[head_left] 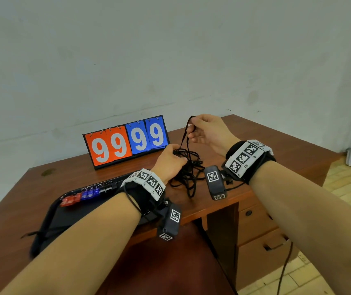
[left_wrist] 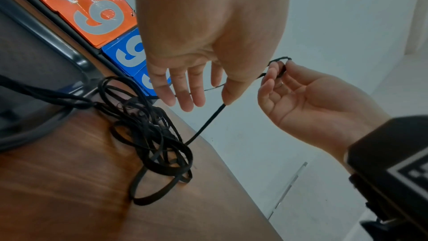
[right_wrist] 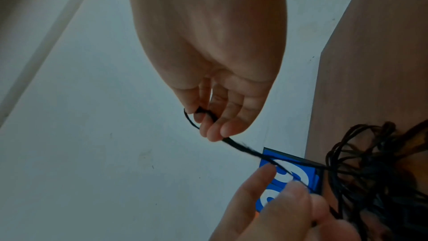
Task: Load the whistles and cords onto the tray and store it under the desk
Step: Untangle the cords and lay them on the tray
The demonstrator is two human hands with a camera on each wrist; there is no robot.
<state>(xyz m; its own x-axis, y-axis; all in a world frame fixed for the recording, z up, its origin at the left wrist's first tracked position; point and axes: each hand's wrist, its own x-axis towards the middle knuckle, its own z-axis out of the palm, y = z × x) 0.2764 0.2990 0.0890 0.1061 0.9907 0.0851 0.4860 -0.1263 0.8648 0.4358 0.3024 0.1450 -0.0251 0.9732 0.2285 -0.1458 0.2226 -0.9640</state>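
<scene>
A tangled pile of black cords (head_left: 188,167) (left_wrist: 150,135) (right_wrist: 370,171) lies on the brown desk (head_left: 276,145), right of the black tray (head_left: 81,213) (left_wrist: 76,58). Red, blue and black whistles (head_left: 85,195) line the tray's far edge. My right hand (head_left: 198,128) (left_wrist: 280,72) (right_wrist: 208,122) is raised above the pile and pinches a loop of one cord. That cord runs taut down to the pile, passing my left hand (head_left: 170,160) (left_wrist: 190,87) (right_wrist: 277,199), whose fingers are straight, with the cord against the thumb. One cord (left_wrist: 34,91) trails across the tray.
A flip scoreboard (head_left: 125,141) showing orange and blue 9s stands behind the tray near the wall. Desk drawers (head_left: 255,231) are at the right below the top. A dark seat (head_left: 170,262) sits in front of the kneehole. Wood floor lies to the right.
</scene>
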